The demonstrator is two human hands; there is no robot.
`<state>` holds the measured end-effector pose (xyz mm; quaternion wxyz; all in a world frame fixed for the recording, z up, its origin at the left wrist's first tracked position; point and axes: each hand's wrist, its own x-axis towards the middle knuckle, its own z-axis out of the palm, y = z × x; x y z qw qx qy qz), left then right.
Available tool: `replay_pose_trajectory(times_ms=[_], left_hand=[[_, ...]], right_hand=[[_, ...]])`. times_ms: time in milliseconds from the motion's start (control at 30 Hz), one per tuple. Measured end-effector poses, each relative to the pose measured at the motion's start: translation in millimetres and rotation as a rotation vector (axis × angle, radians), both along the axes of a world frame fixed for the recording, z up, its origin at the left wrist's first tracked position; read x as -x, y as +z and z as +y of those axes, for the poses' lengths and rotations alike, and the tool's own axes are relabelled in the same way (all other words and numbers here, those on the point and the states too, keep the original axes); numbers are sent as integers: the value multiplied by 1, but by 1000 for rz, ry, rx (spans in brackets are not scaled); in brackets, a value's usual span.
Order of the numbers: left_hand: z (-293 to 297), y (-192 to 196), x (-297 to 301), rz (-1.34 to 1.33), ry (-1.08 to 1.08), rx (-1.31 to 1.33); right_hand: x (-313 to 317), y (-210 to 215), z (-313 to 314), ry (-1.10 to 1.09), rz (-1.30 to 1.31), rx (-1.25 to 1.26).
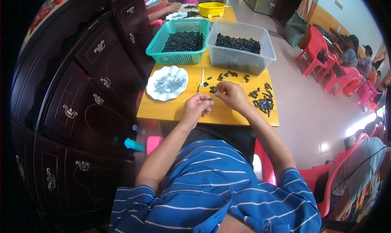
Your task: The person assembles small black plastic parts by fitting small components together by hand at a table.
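Bright daylight from right, floor glare, dark fisheye rim.

Home piecework room, dark wooden cabinet [81,90], red plastic chairs [321,53], parts bins [240,45]

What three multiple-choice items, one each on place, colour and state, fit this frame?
1. Where is the white plate?
A. left of the hands
B. inside the clear tub
C. on the floor

2. What colour is the basket?
A. red
B. teal
C. black

3. What is the left hand doing?
A. lying flat and empty
B. pinching a small dark part
C. gripping the tub

Answers: 1 A, the plate sits on the table to the left of both hands. 2 B, its mesh walls are teal. 3 B, the fingers close on a small dark part.
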<state>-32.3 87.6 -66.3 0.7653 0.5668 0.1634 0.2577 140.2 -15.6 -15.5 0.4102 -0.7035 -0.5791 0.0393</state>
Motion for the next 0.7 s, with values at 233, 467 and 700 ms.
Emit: replay_pose_trajectory(times_ms=[233,467,700], left_hand=[[7,1,1,-58,92,97],[7,1,2,-55,93,97],[7,1,2,-32,80,81]], right_hand=[[10,-17,26,-199,-300,171],[8,-24,34,-191,-355,245],[2,-26,25,-156,-286,25]])
